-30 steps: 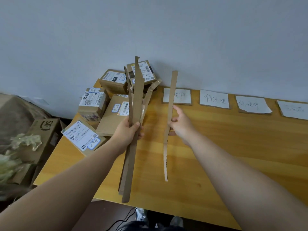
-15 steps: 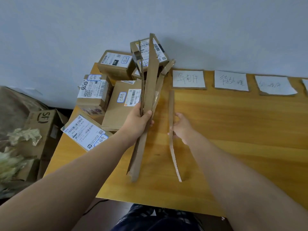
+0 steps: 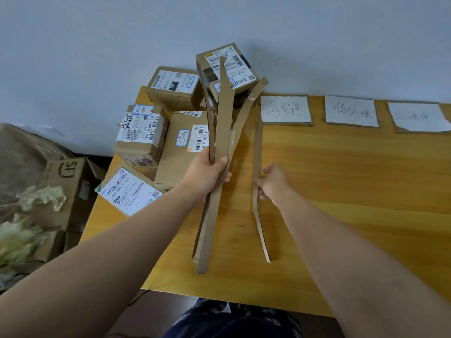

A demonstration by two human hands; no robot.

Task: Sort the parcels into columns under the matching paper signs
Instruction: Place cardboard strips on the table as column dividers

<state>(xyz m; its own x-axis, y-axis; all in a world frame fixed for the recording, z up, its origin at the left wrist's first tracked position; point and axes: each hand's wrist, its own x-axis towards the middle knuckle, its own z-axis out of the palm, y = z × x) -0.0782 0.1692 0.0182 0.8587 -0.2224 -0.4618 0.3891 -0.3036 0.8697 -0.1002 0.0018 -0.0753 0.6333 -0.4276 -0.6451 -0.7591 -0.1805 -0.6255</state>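
Note:
Several brown parcels with white labels are piled at the table's left end, among them a flat parcel (image 3: 176, 164) and a cube-shaped parcel (image 3: 225, 67) on top at the back. Three paper signs lie along the wall edge: the left sign (image 3: 285, 109), the middle sign (image 3: 351, 111) and the right sign (image 3: 417, 117). My left hand (image 3: 210, 172) grips a bundle of long cardboard strips (image 3: 219, 191) upright above the table. My right hand (image 3: 273, 182) pinches a single thin cardboard strip (image 3: 258, 152) that lies on the table below the left sign.
The wooden table (image 3: 341, 191) ends at a near edge by my legs. An open SF carton (image 3: 66, 181) and crumpled packing paper (image 3: 41, 198) sit on the floor to the left. A grey wall (image 3: 244, 25) backs the table.
My right hand has lowered the single strip from upright down onto the table. My view has tilted down and closer. The left hand keeps hold of the strip bundle.

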